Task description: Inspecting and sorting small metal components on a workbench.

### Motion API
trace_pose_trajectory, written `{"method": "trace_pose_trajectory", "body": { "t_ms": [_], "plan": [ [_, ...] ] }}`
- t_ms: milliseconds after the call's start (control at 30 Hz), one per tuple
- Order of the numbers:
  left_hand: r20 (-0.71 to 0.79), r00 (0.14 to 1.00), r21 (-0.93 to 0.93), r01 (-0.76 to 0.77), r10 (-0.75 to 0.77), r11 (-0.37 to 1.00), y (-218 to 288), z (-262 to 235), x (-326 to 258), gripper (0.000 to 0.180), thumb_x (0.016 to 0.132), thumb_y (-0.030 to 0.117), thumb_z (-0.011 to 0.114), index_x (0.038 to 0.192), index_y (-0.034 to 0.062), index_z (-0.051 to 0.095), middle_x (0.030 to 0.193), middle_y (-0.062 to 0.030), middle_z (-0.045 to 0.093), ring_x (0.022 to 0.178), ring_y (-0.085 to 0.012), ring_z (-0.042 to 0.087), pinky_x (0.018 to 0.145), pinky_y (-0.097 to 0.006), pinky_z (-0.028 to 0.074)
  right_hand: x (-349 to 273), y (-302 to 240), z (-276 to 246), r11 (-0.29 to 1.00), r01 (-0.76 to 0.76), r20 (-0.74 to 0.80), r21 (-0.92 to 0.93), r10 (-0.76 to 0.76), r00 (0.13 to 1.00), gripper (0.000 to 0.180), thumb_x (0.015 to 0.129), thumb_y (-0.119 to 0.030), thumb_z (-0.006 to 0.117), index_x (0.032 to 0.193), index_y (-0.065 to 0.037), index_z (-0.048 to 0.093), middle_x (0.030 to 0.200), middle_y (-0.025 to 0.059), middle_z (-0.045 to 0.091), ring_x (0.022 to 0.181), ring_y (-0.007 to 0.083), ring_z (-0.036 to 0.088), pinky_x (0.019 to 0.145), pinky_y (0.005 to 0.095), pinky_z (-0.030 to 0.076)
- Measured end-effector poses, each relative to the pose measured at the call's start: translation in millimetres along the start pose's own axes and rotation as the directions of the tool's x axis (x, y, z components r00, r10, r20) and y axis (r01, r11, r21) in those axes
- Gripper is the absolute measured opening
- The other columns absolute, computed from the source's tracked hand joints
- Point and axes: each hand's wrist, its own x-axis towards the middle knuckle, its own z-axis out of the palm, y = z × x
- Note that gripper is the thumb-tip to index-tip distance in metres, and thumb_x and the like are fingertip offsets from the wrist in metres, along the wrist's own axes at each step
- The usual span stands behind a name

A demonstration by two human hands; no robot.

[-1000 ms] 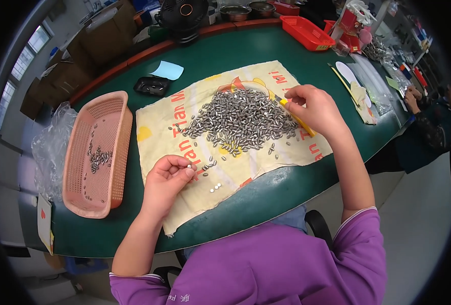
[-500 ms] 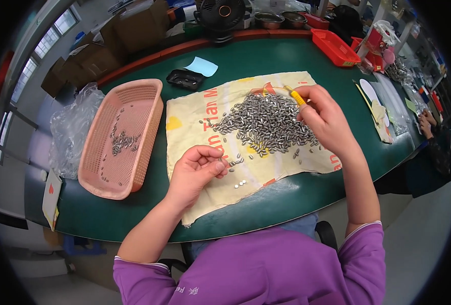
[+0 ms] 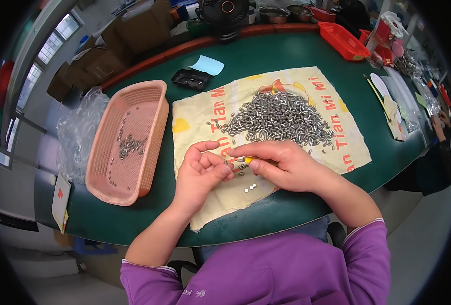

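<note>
My left hand (image 3: 202, 177) is pinched on a small metal piece (image 3: 226, 162) between thumb and fingertips, over the front of a cream cloth (image 3: 194, 119). Close beside it, my right hand (image 3: 291, 166) grips a yellow-handled tool (image 3: 248, 159), whose thin tip points at the piece; its exact kind is mostly hidden by my fingers. Behind both hands spreads a heap of small silvery metal pieces (image 3: 281, 116). A few loose ones lie just under my fingers, and three small white discs (image 3: 250, 188) rest on the cloth nearer to me.
To the left stands a pink perforated basket (image 3: 160, 112) with some metal pieces in it, beside a clear plastic bag (image 3: 73, 147). A black tray (image 3: 190, 79) and light-blue paper (image 3: 208, 65) lie at the back. A red tray (image 3: 343, 42) is far right. Someone's hand (image 3: 440, 120) shows at the right edge.
My right hand has come down and left from the far side of the heap, bringing the yellow-handled tool to my left hand. My left hand keeps its pinch.
</note>
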Motion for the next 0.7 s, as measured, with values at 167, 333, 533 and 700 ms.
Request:
{"method": "trace_pose_trajectory", "body": {
  "t_ms": [167,333,533,700],
  "plan": [
    [-0.003,1.000,0.039,-0.007,0.007,0.999,1,2,-1,0.057,0.092,-0.003,0.073,0.139,0.0023,0.041,0.096,-0.0093,0.068,0.090,-0.0185,0.071,0.084,-0.031,0.059,-1,6,6,0.999,0.038,0.013,-0.006,-0.038,0.999,0.035,0.100,-0.019,0.058,0.134,-0.016,0.067,0.114,0.0131,0.073,0.100,0.0310,0.072,0.086,0.0409,0.058],
    [0.020,1.000,0.034,-0.009,0.008,0.999,0,0,-1,0.057,0.092,-0.003,0.073,0.139,0.0027,0.041,0.095,-0.0090,0.068,0.089,-0.0178,0.071,0.083,-0.030,0.059,-1,7,8,0.999,0.043,0.020,-0.017,-0.043,0.999,0.035,0.099,-0.018,0.058,0.134,-0.016,0.067,0.112,0.0136,0.073,0.098,0.0313,0.072,0.085,0.0412,0.058],
    [0.011,0.999,0.067,-0.041,0.040,0.997,-1,2,-3,0.058,0.091,-0.005,0.073,0.139,0.0026,0.040,0.094,-0.0094,0.068,0.089,-0.0172,0.070,0.084,-0.030,0.058,-1,4,8,0.999,0.027,0.024,-0.027,-0.026,0.999,0.034,0.098,-0.014,0.060,0.131,-0.014,0.069,0.107,0.0137,0.074,0.092,0.0290,0.072,0.081,0.0387,0.058],
    [-0.030,0.996,0.138,-0.079,0.084,0.987,3,8,-5,0.061,0.090,-0.006,0.073,0.139,0.0022,0.038,0.093,-0.0098,0.068,0.091,-0.0175,0.070,0.086,-0.031,0.058,-1,4,12,0.988,-0.010,-0.150,-0.156,-0.013,0.989,0.034,0.097,-0.009,0.061,0.130,-0.011,0.071,0.102,0.0131,0.073,0.087,0.0243,0.071,0.077,0.0360,0.056]
  ]
}}
